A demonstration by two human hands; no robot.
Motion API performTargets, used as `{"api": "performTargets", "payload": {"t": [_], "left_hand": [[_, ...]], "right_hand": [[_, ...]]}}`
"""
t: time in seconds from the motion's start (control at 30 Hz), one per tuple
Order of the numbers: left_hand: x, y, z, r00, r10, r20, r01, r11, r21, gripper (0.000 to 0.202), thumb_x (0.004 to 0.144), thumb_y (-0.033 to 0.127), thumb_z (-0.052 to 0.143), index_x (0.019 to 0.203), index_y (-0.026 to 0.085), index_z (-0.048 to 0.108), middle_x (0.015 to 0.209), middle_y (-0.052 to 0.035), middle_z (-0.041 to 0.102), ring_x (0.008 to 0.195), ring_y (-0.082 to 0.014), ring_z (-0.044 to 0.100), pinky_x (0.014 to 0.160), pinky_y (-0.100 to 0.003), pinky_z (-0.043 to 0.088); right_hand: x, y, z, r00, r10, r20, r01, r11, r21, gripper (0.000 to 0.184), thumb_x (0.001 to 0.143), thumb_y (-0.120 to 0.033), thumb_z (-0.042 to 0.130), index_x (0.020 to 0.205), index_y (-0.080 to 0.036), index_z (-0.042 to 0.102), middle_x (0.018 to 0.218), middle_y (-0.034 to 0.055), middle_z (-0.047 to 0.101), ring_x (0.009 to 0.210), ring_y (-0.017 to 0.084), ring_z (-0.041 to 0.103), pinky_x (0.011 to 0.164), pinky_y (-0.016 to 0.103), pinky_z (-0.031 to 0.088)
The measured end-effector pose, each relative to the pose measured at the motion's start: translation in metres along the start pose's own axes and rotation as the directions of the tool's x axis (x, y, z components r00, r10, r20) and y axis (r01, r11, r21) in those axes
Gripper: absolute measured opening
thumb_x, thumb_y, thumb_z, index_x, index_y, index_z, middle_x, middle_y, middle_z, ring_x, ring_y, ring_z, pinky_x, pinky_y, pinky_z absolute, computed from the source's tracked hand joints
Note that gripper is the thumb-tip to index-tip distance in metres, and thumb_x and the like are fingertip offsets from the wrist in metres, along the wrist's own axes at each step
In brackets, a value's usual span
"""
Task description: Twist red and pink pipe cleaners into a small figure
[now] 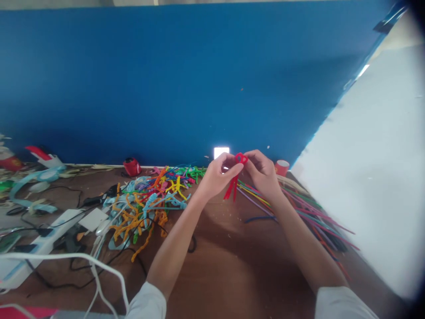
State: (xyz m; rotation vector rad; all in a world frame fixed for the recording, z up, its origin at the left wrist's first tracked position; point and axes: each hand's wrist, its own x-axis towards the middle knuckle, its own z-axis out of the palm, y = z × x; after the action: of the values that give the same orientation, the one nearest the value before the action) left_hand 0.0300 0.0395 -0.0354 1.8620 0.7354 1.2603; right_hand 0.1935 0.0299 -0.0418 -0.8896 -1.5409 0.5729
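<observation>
Far L, a red cup (13, 163) stood by the blue wall (186, 79), w/ a light-blue headset (48, 175) nearby on the brown table (229, 270). Below it a white power strip (63, 226) lay at a slant, black & white cords (109, 272) looping around it, smooth & bendy. Next over, a pile of pipe cleaners (133, 217): fuzzy, kinked & curled, orange, lt blue, yellow, green, all tangled; a small red round thing (132, 167) sat just behind, too blurred to name.

Then the L hand (221, 175), thumb & fingers pinched on the red pipe cleaner piece (235, 182), held up over mid-table. Its long axis ran near vert.: looped end up, btwn the fingertips, loose straight ends pointing down & a bit L, slightly fanned. Fuzzy too. A bright white square (221, 153) showed behind, part hidden by the L hand. R hand (262, 170) was closed at the loop's R side, thumb & fingertips together on it.

Further R, a 2nd red cup (281, 167) stood behind the R hand; a bundle of straight stems (318, 212), thin & multicolored, lay slanting, R forearm blocking part of it. Far R, a flat white panel (375, 168).
</observation>
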Motion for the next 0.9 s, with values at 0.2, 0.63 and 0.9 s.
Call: {"api": "performTargets", "payload": {"t": [0.2, 0.63, 0.9], "left_hand": [[-0.003, 0.003, 0.001, 1.0, -0.008, 0.03, 0.005, 0.997, 0.074, 0.025, 0.095, 0.041, 0.053, 0.106, 0.018, 0.054, 0.097, -0.0052, 0.066, 0.078, -0.0123, 0.064, 0.071, -0.026, 0.052], [-0.002, -0.005, -0.011, 0.979, 0.148, 0.142, -0.204, 0.79, 0.578, 0.019, 0.097, 0.021, 0.047, 0.112, 0.019, 0.058, 0.109, -0.0081, 0.069, 0.095, -0.0202, 0.063, 0.083, -0.033, 0.048], [-0.003, -0.006, -0.01, 0.968, 0.153, 0.197, -0.246, 0.711, 0.659, 0.023, 0.101, 0.024, 0.041, 0.115, 0.018, 0.058, 0.108, -0.0102, 0.069, 0.094, -0.0202, 0.064, 0.081, -0.032, 0.047]], "right_hand": [[-0.003, -0.006, 0.0, 0.997, -0.068, 0.034, 0.071, 0.991, -0.109, 0.018, 0.09, -0.038, 0.062, 0.085, -0.02, 0.062, 0.074, -0.001, 0.059, 0.062, 0.012, 0.052, 0.058, 0.025, 0.041], [-0.001, -0.004, -0.003, 0.993, 0.009, 0.12, 0.027, 0.953, -0.301, 0.023, 0.092, -0.038, 0.057, 0.081, -0.019, 0.064, 0.069, -0.0009, 0.06, 0.061, 0.012, 0.05, 0.057, 0.026, 0.037], [-0.001, -0.001, 0.002, 0.993, 0.033, 0.111, 0.003, 0.951, -0.309, 0.019, 0.09, -0.029, 0.054, 0.075, -0.018, 0.058, 0.063, -0.0034, 0.052, 0.057, 0.011, 0.044, 0.053, 0.024, 0.032]]}}
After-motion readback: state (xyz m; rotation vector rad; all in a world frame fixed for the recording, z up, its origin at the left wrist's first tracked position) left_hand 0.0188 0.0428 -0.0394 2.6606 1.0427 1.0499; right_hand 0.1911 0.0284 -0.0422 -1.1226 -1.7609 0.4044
